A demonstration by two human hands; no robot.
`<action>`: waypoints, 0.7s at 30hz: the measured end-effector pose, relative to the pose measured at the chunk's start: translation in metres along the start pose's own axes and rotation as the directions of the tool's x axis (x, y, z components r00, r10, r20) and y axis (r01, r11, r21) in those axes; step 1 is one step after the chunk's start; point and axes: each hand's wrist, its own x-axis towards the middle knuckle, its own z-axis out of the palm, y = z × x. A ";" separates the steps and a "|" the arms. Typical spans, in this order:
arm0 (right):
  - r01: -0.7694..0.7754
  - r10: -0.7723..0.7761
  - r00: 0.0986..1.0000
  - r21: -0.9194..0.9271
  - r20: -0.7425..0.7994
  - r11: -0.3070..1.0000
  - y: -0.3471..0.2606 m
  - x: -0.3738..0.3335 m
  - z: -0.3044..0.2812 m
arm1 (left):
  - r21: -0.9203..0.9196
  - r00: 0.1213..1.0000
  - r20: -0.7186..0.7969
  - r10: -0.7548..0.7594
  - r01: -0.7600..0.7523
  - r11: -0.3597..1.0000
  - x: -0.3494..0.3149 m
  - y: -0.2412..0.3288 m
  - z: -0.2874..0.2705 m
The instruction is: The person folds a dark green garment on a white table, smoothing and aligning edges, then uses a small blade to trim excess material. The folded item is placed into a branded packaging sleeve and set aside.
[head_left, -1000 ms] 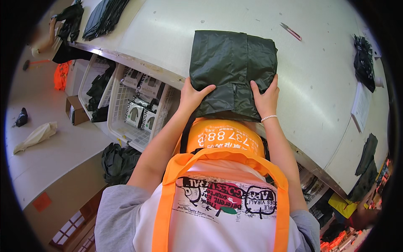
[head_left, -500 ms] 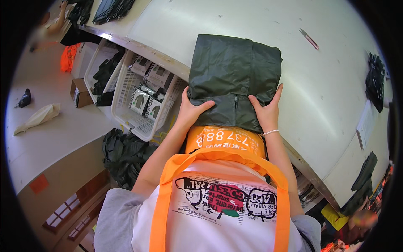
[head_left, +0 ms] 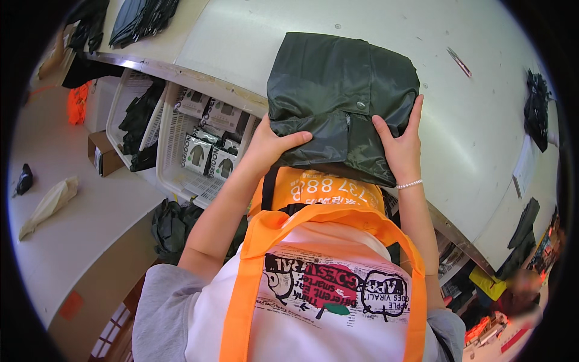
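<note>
A folded dark green waterproof jacket, shiny and with a snap button near its middle, lies over the near edge of the white table. My left hand grips its left side, the thumb lying on top and the other fingers hidden at the edge and beneath. On the opposite side my right hand holds it likewise, thumb on top, a finger along the right edge. The near end of the jacket overhangs toward my orange apron, its lower corner slanting down beside my right wrist.
Red-handled thread snips lie on the table. At left, a white basket holds several packaged garments; another basket holds dark cloth. A cardboard box stands beyond. Dark bundles lie at the right.
The jacket's near end looks lifted and tilted, with its right corner lower. Both hands have shifted slightly away from me with it, and the whole view has turned a little.
</note>
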 end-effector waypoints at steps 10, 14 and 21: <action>-0.118 0.203 0.944 -0.309 0.261 0.944 0.016 0.066 0.022 | 0.726 0.910 -0.103 0.401 -0.207 0.656 0.088 0.008 -0.068; -0.044 0.011 0.997 -0.425 -0.081 0.904 0.089 0.189 -0.060 | 0.729 0.789 -0.197 0.581 -0.279 0.625 0.038 0.038 -0.035; 0.044 -0.082 0.997 -0.745 -0.015 0.666 0.202 0.300 -0.115 | 0.051 0.961 -0.223 -0.160 0.176 0.983 0.001 0.017 0.006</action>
